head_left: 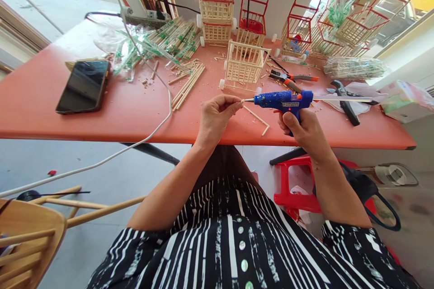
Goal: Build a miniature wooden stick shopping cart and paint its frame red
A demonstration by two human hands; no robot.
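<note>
My right hand (303, 128) is wrapped round the grip of a blue hot glue gun (276, 99), a red light glowing on its side. A long clear glue stick (344, 98) sticks out of its back. The gun's metal nozzle points left and meets the fingertips of my left hand (219, 115), which pinch a small pale piece of wooden stick (242, 101). Just below the nozzle, two thin sticks joined in an L (257, 117) reach toward the table edge; I cannot tell if they touch my fingers. A little wooden basket cart (244, 64) with white wheels stands beyond the gun.
Loose sticks (189, 86) and bagged sticks (176, 36) lie left of centre on the red table (142, 122), near a phone (84, 86). Several red-trimmed carts (217, 4) stand behind. Pliers (293, 79) and a black clamp (346, 101) lie right. A white cable (159, 79) crosses the left side.
</note>
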